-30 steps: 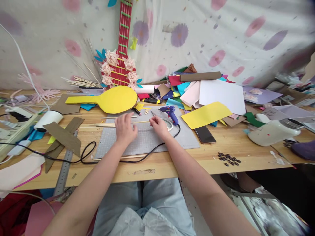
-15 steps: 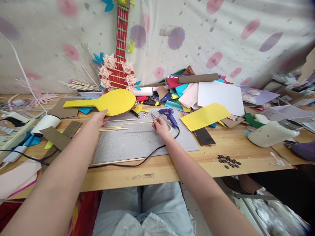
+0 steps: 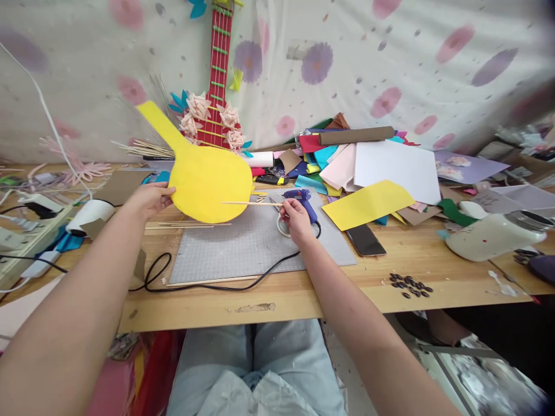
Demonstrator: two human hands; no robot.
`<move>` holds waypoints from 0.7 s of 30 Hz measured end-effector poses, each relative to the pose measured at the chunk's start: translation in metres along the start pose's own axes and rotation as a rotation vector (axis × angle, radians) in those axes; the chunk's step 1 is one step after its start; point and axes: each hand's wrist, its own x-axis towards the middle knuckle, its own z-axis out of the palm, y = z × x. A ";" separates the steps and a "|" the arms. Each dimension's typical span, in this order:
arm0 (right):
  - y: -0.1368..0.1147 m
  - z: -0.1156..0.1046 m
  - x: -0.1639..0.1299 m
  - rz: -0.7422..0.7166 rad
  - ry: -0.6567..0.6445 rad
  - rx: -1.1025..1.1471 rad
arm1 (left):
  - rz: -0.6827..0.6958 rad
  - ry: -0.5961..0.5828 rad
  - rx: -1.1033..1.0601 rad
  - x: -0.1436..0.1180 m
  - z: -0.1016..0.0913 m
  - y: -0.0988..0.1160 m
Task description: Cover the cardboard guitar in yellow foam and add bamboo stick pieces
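Observation:
A flat yellow paddle-shaped board (image 3: 210, 179) is held up and tilted, its narrow neck pointing to the upper left. My left hand (image 3: 152, 199) is closed on its left edge, with some fingers hidden behind it. In my right hand (image 3: 296, 216), a thin wooden stick (image 3: 254, 203) is pinched at one end and points left across the front of the board; whether it touches the board I cannot tell. Just behind that hand lies a blue glue gun (image 3: 304, 201), partly covered. A tape roll (image 3: 282, 226) sits beside it on the grey cutting mat (image 3: 234, 248).
A red paper guitar (image 3: 219, 75) with pink flowers leans at the back. Coloured sheets pile up behind a phone (image 3: 366, 240). Black beads (image 3: 410, 285) and a white jar (image 3: 489, 237) are at right. The black cord (image 3: 260, 283) crosses the mat. A power strip (image 3: 26, 245) lies left.
My left hand has moved left and turned the yellow board, so its neck swung upward and its face shows more. My right hand has shifted slightly right with the stick.

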 end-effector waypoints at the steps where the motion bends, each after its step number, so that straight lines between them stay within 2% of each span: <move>1: -0.001 0.000 0.000 -0.008 -0.010 0.013 | -0.017 -0.048 0.037 -0.001 -0.005 0.000; 7: 0.003 0.018 -0.010 -0.036 -0.084 -0.054 | -0.106 -0.219 0.171 -0.003 -0.016 -0.018; 11: 0.017 0.038 -0.016 -0.139 -0.116 -0.269 | -0.094 -0.227 0.201 -0.007 -0.019 -0.030; 15: 0.033 0.046 -0.015 -0.221 -0.102 -0.504 | -0.059 -0.231 0.202 -0.013 -0.020 -0.032; 17: 0.037 0.045 -0.013 -0.209 -0.087 -0.565 | 0.036 -0.197 0.248 -0.018 -0.019 -0.031; 18: 0.038 0.045 -0.012 -0.202 -0.080 -0.579 | 0.136 -0.135 0.302 -0.022 -0.018 -0.032; 21: 0.040 0.042 -0.010 -0.196 -0.068 -0.590 | 0.586 0.135 0.593 -0.038 -0.007 -0.038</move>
